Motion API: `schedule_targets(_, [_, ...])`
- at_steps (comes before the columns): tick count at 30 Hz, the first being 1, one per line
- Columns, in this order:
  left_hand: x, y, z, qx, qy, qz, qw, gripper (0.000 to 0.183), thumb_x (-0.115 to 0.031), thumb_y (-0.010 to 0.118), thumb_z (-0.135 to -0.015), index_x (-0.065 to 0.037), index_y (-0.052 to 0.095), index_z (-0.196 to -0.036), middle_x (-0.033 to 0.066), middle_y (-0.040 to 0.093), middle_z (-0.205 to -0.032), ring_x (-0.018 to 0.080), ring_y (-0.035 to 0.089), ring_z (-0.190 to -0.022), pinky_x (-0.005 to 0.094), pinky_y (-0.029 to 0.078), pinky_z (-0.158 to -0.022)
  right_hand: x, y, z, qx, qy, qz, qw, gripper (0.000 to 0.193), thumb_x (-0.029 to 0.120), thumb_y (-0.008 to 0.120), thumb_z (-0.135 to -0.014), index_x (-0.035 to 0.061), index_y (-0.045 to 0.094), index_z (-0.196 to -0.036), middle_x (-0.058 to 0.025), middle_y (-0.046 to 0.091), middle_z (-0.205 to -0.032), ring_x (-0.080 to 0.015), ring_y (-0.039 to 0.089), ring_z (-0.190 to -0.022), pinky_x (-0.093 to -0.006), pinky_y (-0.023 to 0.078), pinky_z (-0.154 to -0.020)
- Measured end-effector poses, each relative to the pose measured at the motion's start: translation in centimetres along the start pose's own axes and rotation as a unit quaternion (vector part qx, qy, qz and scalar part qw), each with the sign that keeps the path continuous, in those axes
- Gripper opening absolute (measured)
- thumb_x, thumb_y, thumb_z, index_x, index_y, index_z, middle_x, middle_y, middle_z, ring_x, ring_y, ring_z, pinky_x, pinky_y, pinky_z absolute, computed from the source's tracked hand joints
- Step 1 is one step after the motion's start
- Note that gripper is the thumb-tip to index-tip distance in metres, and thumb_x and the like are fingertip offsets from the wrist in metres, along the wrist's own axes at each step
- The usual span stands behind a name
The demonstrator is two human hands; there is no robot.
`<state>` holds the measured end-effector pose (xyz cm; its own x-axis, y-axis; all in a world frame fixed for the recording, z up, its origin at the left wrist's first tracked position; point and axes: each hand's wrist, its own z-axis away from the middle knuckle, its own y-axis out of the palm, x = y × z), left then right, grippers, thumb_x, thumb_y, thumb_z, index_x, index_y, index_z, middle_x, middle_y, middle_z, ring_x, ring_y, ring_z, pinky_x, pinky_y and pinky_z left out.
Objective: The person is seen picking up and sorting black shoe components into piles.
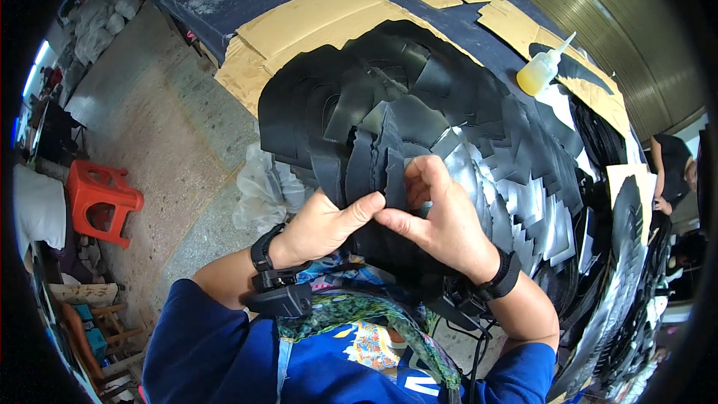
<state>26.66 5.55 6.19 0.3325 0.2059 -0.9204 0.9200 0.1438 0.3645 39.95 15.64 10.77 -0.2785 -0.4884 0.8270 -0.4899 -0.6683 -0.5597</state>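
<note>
A black leather-like piece (365, 164) with a raised, rough-edged ridge along its middle stands up between my hands. My left hand (325, 230) grips its near left part, thumb on top and the other fingers hidden beneath. My right hand (447, 226) pinches the near right edge; its thumb tip almost meets the left thumb, and the index finger is bent. Directly beyond lie overlapping stacks of similar black pieces (464, 97), fanned out across the table. Some of them shine on the right side.
Cardboard sheets (314, 19) cover parts of the dark table (217, 0). A squeeze bottle (535, 75) with yellow liquid stands at the far right. A red stool (103, 202) and crumpled clear plastic (262, 191) are on the left. Another person (669, 168) is at the right edge.
</note>
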Motion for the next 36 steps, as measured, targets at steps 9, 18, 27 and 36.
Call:
schedule_targets(9, [0.1, -0.5, -0.6, -0.006, -0.007, -0.056, 0.998, 0.026, -0.012, 0.05, -0.087, -0.001, 0.05, -0.11, 0.0033, 0.054, -0.104, 0.0112, 0.049, -0.094, 0.0262, 0.041, -0.082, -0.1, -0.8, 0.2, -0.115, -0.131, 0.126, 0.977, 0.013, 0.01, 0.06, -0.075, -0.0001, 0.053, -0.081, -0.0147, 0.052, -0.081, -0.0334, 0.055, -0.07, -0.0362, 0.045, -0.059])
schedule_targets(18, [-5.9, -5.6, -1.2, 0.196, 0.034, -0.395, 0.897, 0.027, -0.008, 0.054, -0.081, 0.001, 0.051, -0.107, 0.0128, 0.059, -0.093, 0.024, 0.057, -0.086, 0.0311, 0.044, -0.077, -3.8, -6.6, 1.0, -0.136, 0.122, -0.157, 0.97, 0.015, 0.009, 0.059, -0.08, -0.001, 0.052, -0.089, 0.0025, 0.052, -0.077, -0.0039, 0.047, -0.072, -0.0188, 0.038, -0.065])
schedule_targets(27, [-4.2, -1.7, -6.5, 0.387, 0.14, -0.604, 0.683, 0.022, -0.009, 0.051, -0.068, -0.008, 0.051, -0.09, 0.017, 0.048, -0.111, 0.0293, 0.057, -0.078, 0.0365, 0.048, -0.06, -8.6, -5.0, -2.7, -0.118, 0.09, 0.024, 0.989, 0.022, 0.01, 0.063, -0.076, -0.002, 0.05, -0.089, -0.0019, 0.049, -0.069, -0.0084, 0.046, -0.065, -0.0224, 0.04, -0.061])
schedule_targets(36, [-2.6, -1.8, -7.8, 0.374, 0.189, -0.607, 0.675, 0.015, -0.014, 0.05, -0.071, -0.009, 0.052, -0.085, 0.0189, 0.05, -0.109, 0.0272, 0.059, -0.072, 0.0344, 0.048, -0.057, -8.5, -4.7, -2.9, -0.113, 0.127, -0.11, 0.979, 0.019, 0.005, 0.062, -0.077, -0.0011, 0.051, -0.091, 0.0012, 0.055, -0.077, -0.0046, 0.05, -0.072, -0.0194, 0.041, -0.065])
